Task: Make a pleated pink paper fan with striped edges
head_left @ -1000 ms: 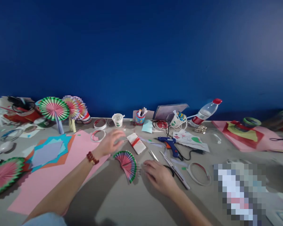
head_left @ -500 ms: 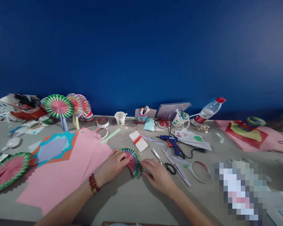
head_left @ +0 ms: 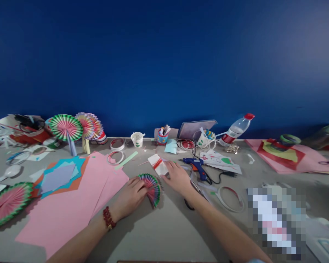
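Note:
My left hand (head_left: 132,194), with a dark red bead bracelet at the wrist, is closed on the left end of a small pleated paper fan (head_left: 154,187). The fan is pink and purple with a green edge, spread in a half round just above the table. My right hand (head_left: 178,178) lies over the right end of a white card (head_left: 154,160) with a red strip across it, fingers stretched out and thumb apart. Scissors are mostly covered by my right forearm; a black handle (head_left: 189,205) shows. Behind that hand lies a blue glue gun (head_left: 196,165).
Pink paper sheets (head_left: 68,215) spread on the left, with blue and orange paper on top. Finished fans (head_left: 66,127) stand at the back left. Tape rolls (head_left: 115,157), a white cup (head_left: 137,139), a pen pot (head_left: 162,138) and a bottle (head_left: 235,130) line the wall.
My right hand has moved from beside the fan, forward onto the white card. My left hand stays at the fan. The whole view has shifted slightly.

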{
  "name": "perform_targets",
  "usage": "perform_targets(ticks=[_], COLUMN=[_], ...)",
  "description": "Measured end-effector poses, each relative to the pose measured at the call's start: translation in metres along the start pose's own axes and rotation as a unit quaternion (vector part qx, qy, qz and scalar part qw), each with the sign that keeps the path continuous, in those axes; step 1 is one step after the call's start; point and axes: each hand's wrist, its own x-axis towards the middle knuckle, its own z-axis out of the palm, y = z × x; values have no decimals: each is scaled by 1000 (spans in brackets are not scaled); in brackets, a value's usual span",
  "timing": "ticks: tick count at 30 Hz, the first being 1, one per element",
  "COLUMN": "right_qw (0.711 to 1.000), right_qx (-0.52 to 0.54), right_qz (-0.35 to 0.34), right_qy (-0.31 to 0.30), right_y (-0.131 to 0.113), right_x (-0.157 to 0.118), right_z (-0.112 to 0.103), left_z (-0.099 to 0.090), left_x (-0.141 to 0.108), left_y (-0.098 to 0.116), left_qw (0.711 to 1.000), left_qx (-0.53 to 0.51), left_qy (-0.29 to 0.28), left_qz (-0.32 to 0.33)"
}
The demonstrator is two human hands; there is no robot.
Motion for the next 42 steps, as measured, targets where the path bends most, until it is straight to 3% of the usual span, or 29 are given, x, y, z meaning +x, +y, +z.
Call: perform_targets(ticks=[5,12,16,23,25,28,32,37,42], right_qw=[999,999,997,992,992,988,988,991,993], right_qx=[-50,-52,-18,107,103,17,-62,-113,-86], right_qz=[-2,-12,-60,-69,-41,56,66,41,56], right_qy=[-15,6,33,23,59,140,124,59,60], right_y=[-14,9,17,44,61,89,106,93,85], right_x=[21,39,21,-36,-47,-54,-47,-23,-5], right_z=[14,12,5,-9,-13,-23,-30,-28,-24], left_z=[4,8,8,9,12,14,13,16,16], left_x=[-6,-10,-11,-8,-8,-9,-9,-11,-13], left_y=[-4,-10,-8,3,4,5,4,2,1], left_qw=[1000,999,998,997,997,996,995,995,995], left_qx=[-20,-45,-49,-59,-65,-69,-72,-71,-71], left_qy=[4,18,28,30,35,47,52,47,50], left_qz=[-2,-25,-22,-40,-39,-37,-45,-44,-43])
